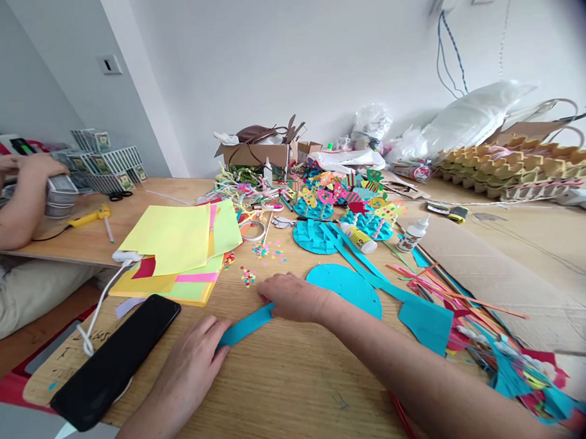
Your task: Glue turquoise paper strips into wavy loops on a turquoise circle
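A blue paper strip (245,325) lies on the wooden table (290,388) between my hands. My left hand (195,356) rests flat over its near end with the fingers pressed down on it. My right hand (291,297) presses its far end, fingers curled over the paper. A blue paper disc (347,288) lies just right of my right hand. More blue strips (353,259) run from it toward the back.
A black phone (117,360) lies at the left front. Stacked yellow and green sheets (178,250) sit behind it. Glue bottles (362,238) (413,233), paper craft fish, cardboard (494,269), egg trays (514,161) and scraps fill the right. Another person's arm (15,206) holds cards at far left.
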`<state>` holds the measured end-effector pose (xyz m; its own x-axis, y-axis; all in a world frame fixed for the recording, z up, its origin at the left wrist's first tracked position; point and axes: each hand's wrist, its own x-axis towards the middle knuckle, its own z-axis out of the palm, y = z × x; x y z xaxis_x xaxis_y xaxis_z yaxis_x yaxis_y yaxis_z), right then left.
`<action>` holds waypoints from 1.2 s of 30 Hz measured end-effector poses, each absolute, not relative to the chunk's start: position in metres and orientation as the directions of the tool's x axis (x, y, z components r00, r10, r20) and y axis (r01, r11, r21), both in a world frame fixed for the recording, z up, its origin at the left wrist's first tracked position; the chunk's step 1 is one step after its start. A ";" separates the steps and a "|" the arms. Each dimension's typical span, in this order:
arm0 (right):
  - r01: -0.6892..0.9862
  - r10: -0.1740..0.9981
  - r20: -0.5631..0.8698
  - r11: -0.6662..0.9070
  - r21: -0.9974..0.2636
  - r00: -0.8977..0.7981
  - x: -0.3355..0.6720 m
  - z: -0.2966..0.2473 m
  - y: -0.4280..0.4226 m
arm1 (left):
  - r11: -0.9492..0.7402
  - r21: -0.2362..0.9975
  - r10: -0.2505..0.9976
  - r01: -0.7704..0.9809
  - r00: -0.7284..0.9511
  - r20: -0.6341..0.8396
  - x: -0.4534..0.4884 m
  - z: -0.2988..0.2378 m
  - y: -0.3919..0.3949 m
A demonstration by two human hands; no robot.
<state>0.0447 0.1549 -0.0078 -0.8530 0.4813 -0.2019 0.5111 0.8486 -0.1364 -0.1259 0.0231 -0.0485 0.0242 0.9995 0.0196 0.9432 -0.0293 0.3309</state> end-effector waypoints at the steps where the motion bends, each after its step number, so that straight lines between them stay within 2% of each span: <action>1: 0.518 0.487 -0.202 0.844 -0.141 -0.850 0.045 -0.008 0.155 | -0.027 0.330 1.000 0.943 0.025 0.010 -0.125 -0.048 0.024; 9: 0.462 0.438 -0.165 0.874 -0.150 -0.883 0.051 -0.008 0.153 | -0.029 0.356 0.999 0.934 0.022 0.025 -0.119 -0.042 0.028; 14: 0.499 0.477 -0.154 0.846 -0.187 -0.865 0.060 -0.014 0.149 | -0.025 0.399 1.000 0.917 0.019 0.017 -0.125 -0.042 0.030; 19: 0.539 0.528 -0.106 0.820 -0.192 -0.842 0.065 -0.017 0.148 | -0.067 0.332 0.997 0.941 0.076 -0.015 -0.135 -0.038 0.031; 26: 0.496 0.499 -0.018 0.855 -0.151 -0.866 0.067 -0.023 0.143 | -0.118 0.320 0.989 0.940 0.084 0.119 -0.136 -0.048 0.027; 32: 0.485 0.484 -0.042 0.867 -0.116 -0.874 0.066 -0.022 0.143 | -0.122 0.301 0.989 0.946 0.091 0.115 -0.139 -0.047 0.027; 36: 0.468 0.469 -0.008 0.880 -0.077 -0.883 0.065 -0.022 0.143 | -0.134 0.287 0.987 0.949 0.102 0.124 -0.143 -0.049 0.026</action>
